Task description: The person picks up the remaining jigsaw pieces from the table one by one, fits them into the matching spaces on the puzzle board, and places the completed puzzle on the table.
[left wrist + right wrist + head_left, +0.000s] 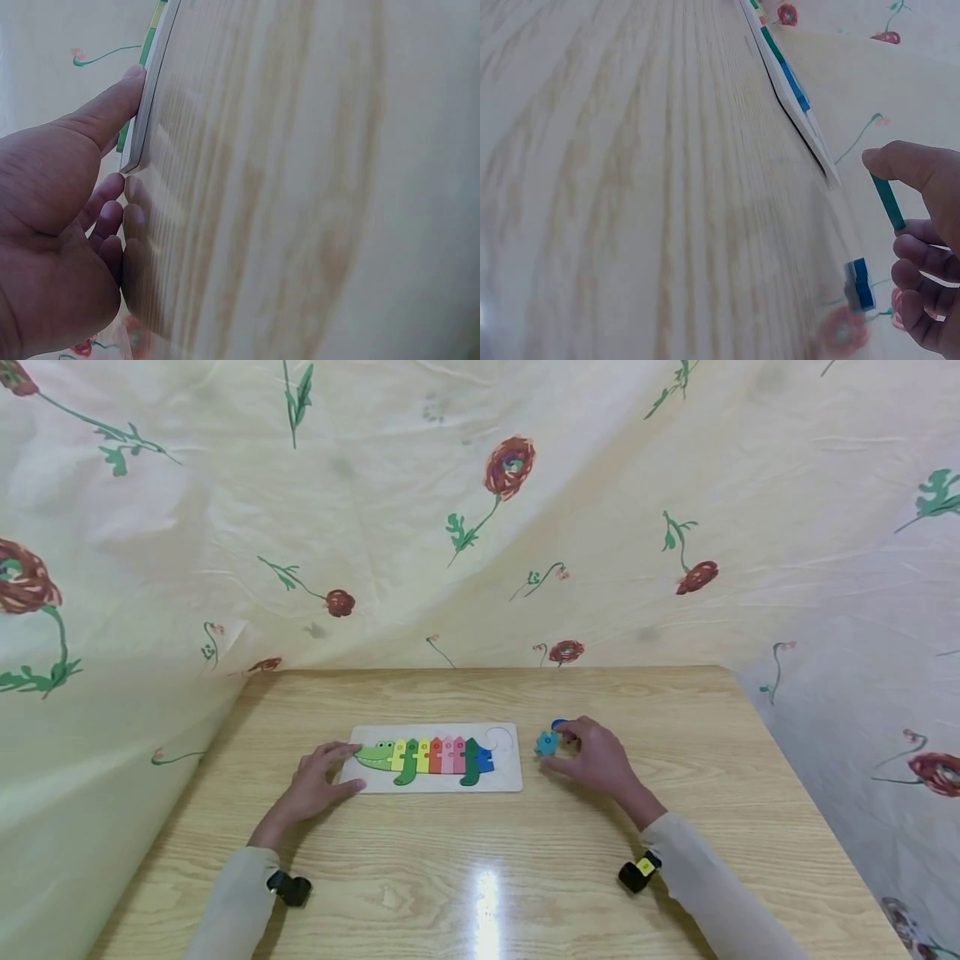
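Observation:
A white puzzle board (pixel 427 787) lies on the table, filled with a row of coloured pieces forming a crocodile. At its right end a pale tail-shaped outline (pixel 504 739) shows bare. My left hand (pixel 318 781) rests at the board's left end, thumb on the near corner and fingers by the crocodile's snout; in the left wrist view the thumb (pixel 112 109) lies straight against the board's edge. Right of the board, my right hand (pixel 596 760) pinches a teal puzzle piece (pixel 887 201) between thumb and fingertips. Close by, a blue piece (pixel 861 285) sits on the table.
The wooden table (pixel 420 877) extends around the board and reflects a bright light in front. A floral cloth (pixel 390 527) hangs behind the table and along both sides. Each wrist wears a small black device.

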The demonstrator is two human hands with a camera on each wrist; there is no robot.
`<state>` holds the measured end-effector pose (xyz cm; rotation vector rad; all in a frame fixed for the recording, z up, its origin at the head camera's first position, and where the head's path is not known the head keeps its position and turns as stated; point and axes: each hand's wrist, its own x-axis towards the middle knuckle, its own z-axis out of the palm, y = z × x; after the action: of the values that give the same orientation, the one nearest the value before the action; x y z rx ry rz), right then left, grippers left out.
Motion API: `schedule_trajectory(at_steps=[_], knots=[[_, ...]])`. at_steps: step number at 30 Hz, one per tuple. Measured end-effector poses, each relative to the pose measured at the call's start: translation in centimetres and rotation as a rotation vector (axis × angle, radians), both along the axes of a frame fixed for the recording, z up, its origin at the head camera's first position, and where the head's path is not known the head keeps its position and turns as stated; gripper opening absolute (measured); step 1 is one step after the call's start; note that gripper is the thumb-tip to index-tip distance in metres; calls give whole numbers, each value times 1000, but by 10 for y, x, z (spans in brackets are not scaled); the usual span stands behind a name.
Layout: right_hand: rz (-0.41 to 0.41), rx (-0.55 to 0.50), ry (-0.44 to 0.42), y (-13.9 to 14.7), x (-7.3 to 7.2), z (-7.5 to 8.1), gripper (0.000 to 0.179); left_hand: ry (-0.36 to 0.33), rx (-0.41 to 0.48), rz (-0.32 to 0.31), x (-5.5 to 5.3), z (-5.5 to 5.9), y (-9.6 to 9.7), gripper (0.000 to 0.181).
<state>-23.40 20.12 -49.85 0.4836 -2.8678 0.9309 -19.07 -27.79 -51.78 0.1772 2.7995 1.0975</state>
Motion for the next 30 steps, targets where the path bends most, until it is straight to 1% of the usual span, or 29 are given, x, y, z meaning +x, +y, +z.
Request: schedule_trajectory(at_steps=[4,8,14,18,24,30], knots=[[-14,-11,42,-5,0,-2,58,0,2,-1,0,0,0,65],[-39,-27,47,-13,1,-2,57,3,5,-2,0,0,0,65],[-55,-61,21,-25,3,2,58,4,2,0,1,2,0,65],[-77,-92,5,-34,4,2,58,-1,-1,4,1,2,1,65],[-111,-91,-37,-47,5,0,58,-6,-4,8,0,0,0,66],[-113,-101,-63,-57,7,1,57,4,-8,2,-1,-2,-1,65]])
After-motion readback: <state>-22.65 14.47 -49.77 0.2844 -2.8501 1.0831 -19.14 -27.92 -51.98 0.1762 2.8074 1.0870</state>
